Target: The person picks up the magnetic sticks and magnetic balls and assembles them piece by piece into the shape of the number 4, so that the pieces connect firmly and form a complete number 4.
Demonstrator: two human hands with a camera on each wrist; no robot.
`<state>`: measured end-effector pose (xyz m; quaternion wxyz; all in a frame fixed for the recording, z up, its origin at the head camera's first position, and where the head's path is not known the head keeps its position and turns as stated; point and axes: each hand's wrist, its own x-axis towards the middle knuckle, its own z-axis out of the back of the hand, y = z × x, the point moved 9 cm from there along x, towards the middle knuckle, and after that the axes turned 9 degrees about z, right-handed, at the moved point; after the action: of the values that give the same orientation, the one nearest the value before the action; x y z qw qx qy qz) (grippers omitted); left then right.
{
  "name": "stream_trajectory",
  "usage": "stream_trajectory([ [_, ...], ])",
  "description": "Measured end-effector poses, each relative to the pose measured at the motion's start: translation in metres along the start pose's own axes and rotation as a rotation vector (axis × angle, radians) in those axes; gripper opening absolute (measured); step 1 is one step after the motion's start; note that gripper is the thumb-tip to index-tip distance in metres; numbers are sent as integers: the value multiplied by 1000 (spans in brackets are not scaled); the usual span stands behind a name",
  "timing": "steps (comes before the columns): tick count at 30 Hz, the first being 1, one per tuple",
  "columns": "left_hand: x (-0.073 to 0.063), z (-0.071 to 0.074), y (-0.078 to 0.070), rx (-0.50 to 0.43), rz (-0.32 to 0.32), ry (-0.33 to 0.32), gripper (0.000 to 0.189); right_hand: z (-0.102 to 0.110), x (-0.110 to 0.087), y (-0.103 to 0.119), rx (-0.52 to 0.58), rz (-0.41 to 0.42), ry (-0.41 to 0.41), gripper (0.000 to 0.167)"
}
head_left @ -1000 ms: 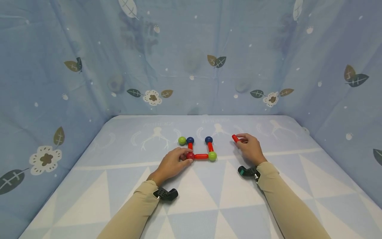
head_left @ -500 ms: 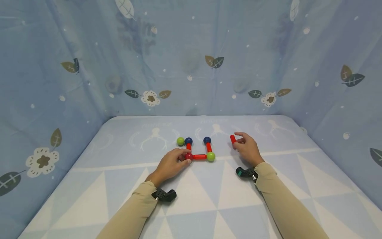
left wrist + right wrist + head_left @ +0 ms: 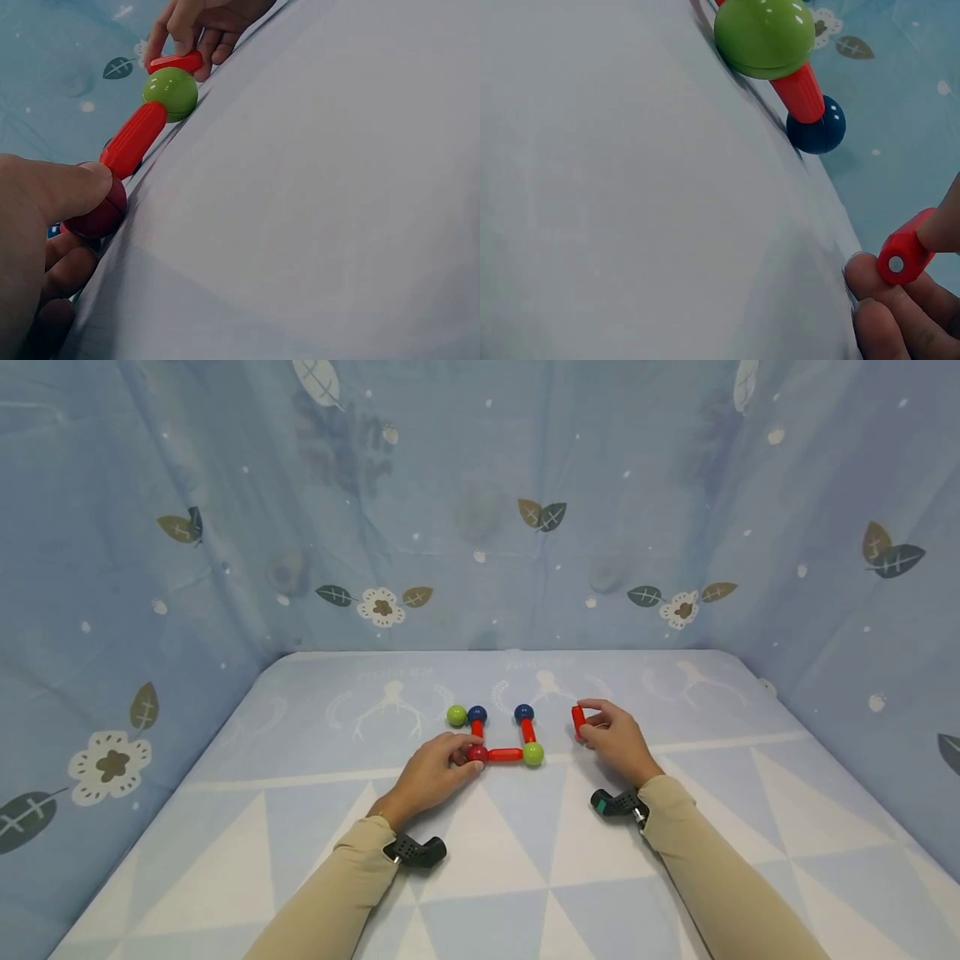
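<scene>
My left hand (image 3: 437, 774) pinches a dark red ball (image 3: 477, 754) between thumb and fingers. From that ball a red rod (image 3: 505, 755) runs right to a green ball (image 3: 533, 753), and another red rod (image 3: 477, 729) runs back to a blue ball (image 3: 477, 716). A third rod (image 3: 528, 731) links the green ball to a second blue ball (image 3: 524, 714), so the joined pieces form a U. To the right, my right hand (image 3: 617, 740) holds a loose red rod (image 3: 578, 721) by thumb and fingers; a round silvery spot shows on its end (image 3: 895, 264) in the right wrist view.
Another green ball (image 3: 457, 716) sits right at the left side of the back-left blue ball. A patterned cloth covers the table (image 3: 480, 860), and a blue printed curtain (image 3: 480, 527) rises behind it and on both sides.
The right hand has shifted slightly left and turned the loose rod from slanting to nearly in line with the view's vertical. The left hand still holds the dark red ball in place.
</scene>
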<state>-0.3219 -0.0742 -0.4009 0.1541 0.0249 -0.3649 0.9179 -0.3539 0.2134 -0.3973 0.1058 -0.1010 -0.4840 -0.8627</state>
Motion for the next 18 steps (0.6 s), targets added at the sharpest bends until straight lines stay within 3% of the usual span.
stream_trajectory([
  [10,-1,-1,0,8,2,5,37,-6,-9,3,81,-26,-4,42],
  [18,-1,0,-1,-4,1,-3,36,-11,-10,10,109,5,19,40],
])
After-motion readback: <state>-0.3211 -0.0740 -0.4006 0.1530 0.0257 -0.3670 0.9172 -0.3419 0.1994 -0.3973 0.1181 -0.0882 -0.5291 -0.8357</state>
